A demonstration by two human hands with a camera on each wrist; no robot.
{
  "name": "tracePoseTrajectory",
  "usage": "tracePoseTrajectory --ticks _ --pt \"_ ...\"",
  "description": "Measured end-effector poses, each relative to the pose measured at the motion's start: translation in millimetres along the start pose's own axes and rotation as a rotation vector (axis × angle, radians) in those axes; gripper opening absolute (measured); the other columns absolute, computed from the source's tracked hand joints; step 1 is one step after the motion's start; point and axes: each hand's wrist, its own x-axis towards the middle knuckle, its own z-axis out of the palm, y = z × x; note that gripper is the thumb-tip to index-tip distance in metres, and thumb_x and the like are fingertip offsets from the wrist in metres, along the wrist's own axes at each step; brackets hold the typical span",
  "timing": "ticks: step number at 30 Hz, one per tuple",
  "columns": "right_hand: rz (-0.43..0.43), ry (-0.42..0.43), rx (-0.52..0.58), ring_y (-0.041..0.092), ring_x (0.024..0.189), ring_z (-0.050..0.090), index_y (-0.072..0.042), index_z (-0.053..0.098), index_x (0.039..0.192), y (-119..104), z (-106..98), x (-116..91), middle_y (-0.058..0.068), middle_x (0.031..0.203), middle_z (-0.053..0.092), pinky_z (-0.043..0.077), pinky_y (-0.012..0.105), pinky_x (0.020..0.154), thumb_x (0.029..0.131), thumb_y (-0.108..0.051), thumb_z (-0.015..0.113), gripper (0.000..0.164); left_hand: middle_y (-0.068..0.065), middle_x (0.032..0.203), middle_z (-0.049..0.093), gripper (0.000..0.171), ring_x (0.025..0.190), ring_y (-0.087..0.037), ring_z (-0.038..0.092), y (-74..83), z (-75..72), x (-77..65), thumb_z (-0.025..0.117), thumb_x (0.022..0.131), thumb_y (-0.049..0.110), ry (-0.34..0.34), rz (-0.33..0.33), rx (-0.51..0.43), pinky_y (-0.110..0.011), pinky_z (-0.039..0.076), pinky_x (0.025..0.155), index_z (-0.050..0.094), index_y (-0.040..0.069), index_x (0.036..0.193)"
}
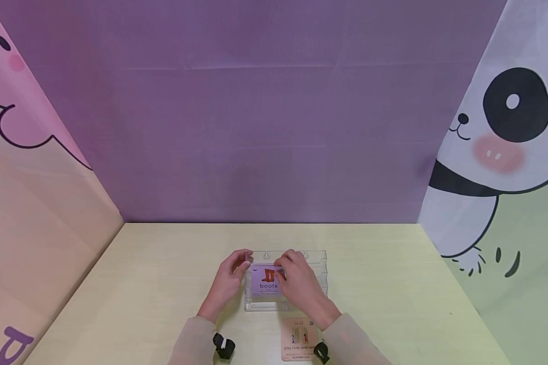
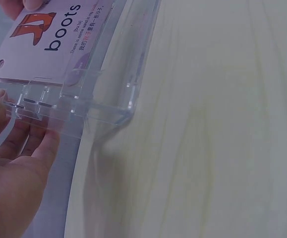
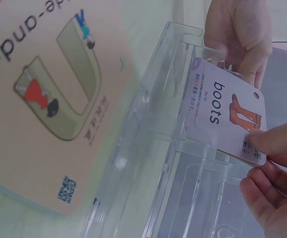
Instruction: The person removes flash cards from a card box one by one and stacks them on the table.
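The right-wrist view shows the pinch that the head view hides behind the right hand (image 1: 300, 281), thumb and fingers gripping the "boots" flashcard stack (image 3: 220, 111) at the left side of the clear plastic rack (image 1: 320, 269), whose left end the left hand (image 1: 227, 284) grips, while the right wrist camera (image 1: 321, 352) partly covers the hide-and-seek card (image 1: 298, 338) on the worktop (image 1: 155, 294)

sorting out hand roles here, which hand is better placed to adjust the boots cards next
Probably the right hand: its thumb and fingers pinch the boots cards at one edge. The left hand grips the end of the clear holder, so it seems better suited to steadying.
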Motion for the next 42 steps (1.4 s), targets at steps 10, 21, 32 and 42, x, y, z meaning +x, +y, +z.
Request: tracePoseTrajectory --ticks 10,21,32,42 --pt "-0.014 0.003 -0.020 0.016 0.093 0.052 -0.005 0.073 0.102 0.6 1.3 0.9 0.000 0.099 0.060 0.056 0.026 0.080 0.091 -0.005 0.075 0.012 -0.018 0.127 0.064 0.031 0.125 -0.033 0.058 0.0 0.1 0.0 0.056 0.104 0.007 0.000 -0.002 -0.001 -0.053 0.039 0.115 0.058 0.001 0.134" --pt "-0.027 0.020 -0.040 0.016 0.092 0.053 -0.006 0.073 0.100 1.3 3.9 2.2 0.001 0.099 0.062 0.057 0.026 0.081 0.091 -0.004 0.076 0.010 -0.017 0.130 0.064 0.032 0.126 -0.034 0.057 2.6 -1.9 -2.4 0.056 0.104 0.007 0.001 -0.012 -0.005 -0.053 0.040 0.114 0.058 0.004 0.135" --pt "-0.036 0.031 -0.070 0.015 0.093 0.054 -0.008 0.072 0.100 1.2 4.3 1.7 0.000 0.099 0.062 0.057 0.026 0.084 0.091 -0.004 0.075 0.010 -0.012 0.129 0.065 0.033 0.127 -0.032 0.057 0.1 -1.0 -0.2 0.057 0.104 0.007 0.000 -0.041 0.021 -0.051 0.040 0.114 0.057 0.004 0.136" --pt "-0.038 0.024 -0.074 0.015 0.093 0.055 -0.008 0.072 0.100 -0.6 2.7 1.7 0.000 0.099 0.063 0.057 0.025 0.084 0.092 -0.006 0.075 0.010 -0.011 0.129 0.065 0.031 0.127 -0.032 0.057 0.7 -1.0 -0.6 0.055 0.104 0.007 0.000 -0.056 0.024 -0.050 0.040 0.115 0.058 0.008 0.135"
